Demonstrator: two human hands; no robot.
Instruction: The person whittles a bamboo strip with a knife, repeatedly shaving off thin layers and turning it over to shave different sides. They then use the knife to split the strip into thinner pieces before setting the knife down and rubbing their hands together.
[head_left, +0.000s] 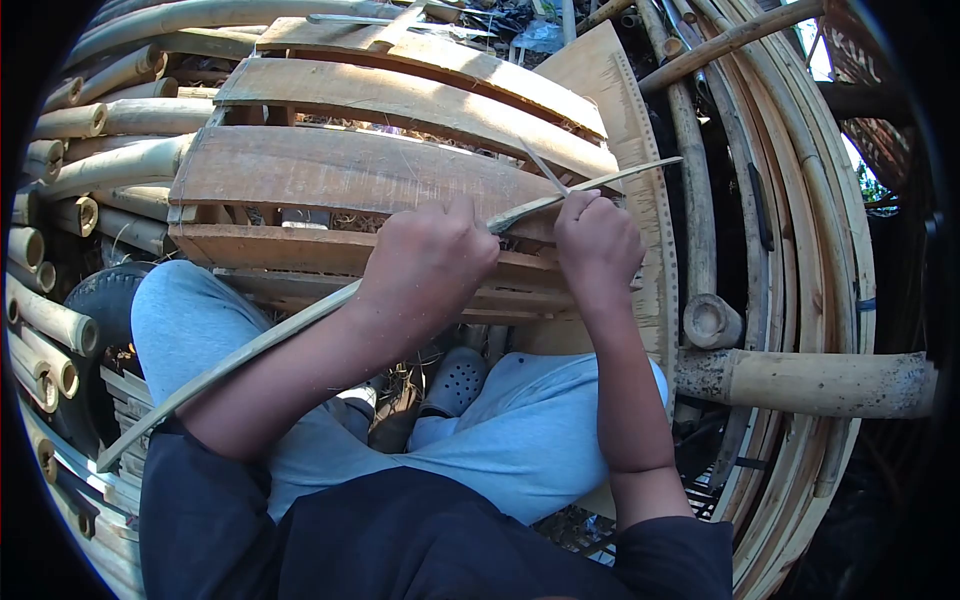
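A long thin bamboo strip (230,365) runs from the lower left, under my left forearm, up to the right past both hands. My left hand (428,262) is closed around the strip near its middle. My right hand (597,245) grips the strip a little further along; a thin sliver (543,166) sticks up from it, and whether a blade is in the fist is hidden. The strip's far end (640,172) points up and right. I sit with light blue trousers (520,430), knees spread.
A frame of wide wooden slats (370,170) stands right in front of my hands. Cut bamboo poles (70,120) are stacked at left. A thick bamboo pole (810,382) and bent bamboo hoops (800,200) fill the right. Grey clogs (455,380) are between my legs.
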